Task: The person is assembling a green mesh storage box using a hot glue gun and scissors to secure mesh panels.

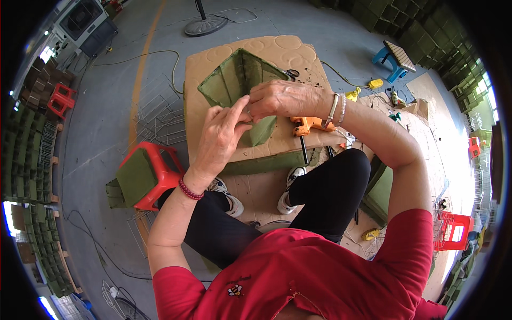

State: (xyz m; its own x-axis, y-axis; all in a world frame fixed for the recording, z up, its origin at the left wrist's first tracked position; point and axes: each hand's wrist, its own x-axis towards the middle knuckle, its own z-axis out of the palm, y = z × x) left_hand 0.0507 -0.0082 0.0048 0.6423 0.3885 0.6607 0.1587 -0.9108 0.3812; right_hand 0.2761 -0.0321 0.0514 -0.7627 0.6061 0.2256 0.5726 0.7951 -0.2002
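Observation:
My left hand (220,137) and my right hand (280,100) meet over the cardboard-topped work surface (205,61). The thumbs and fingertips of both are pinched together, almost touching. Whatever lies between them is too small or hidden to make out. Just beyond and partly behind my hands stands an open green fabric-covered box (226,77) with slanting sides and dark seams. Under my right wrist an orange glue gun (305,125) lies at the near right of the surface. A pair of dark-handled scissors (292,73) rests beside the box's right corner.
A red stool (144,160) holding a green panel (136,178) stands to my left, wire frames (160,120) behind it. At far right are a yellow power socket (375,84) with cables and a blue-legged stool (394,58). Another green box (378,194) sits by my right knee.

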